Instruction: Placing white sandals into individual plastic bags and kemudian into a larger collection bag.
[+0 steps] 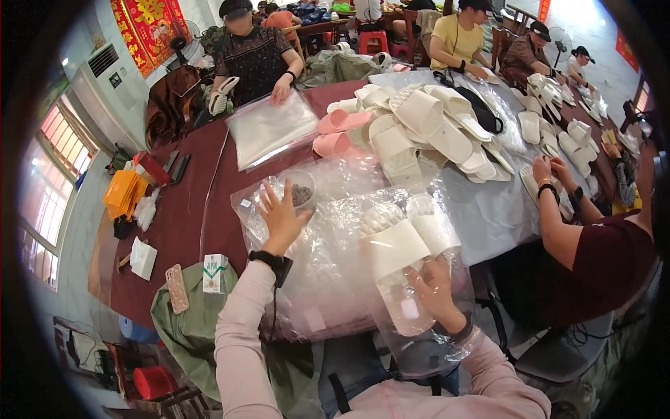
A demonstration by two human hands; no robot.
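My left hand [279, 218] is open, its fingers spread over sheets of clear plastic bags [307, 258] beside a small clear bowl [311, 183] of dark grainy bits. At the front right of the table, a pair of cream slippers [396, 246] with broad straps lies in a clear plastic bag [447, 202]. My right hand [434, 288] grips the slippers at their near end, thumb over a footbed; whether it is inside the bag or outside I cannot tell. A small white label [410, 308] shows near its fingers.
Loose cream slippers [419, 126] pile up ahead, with pink slippers [333, 143] at their left. A stack of clear bags [272, 129] lies near a co-worker across the table. A phone [176, 288] and carton [214, 272] are at left. Another person's arms [569, 223] work close on my right.
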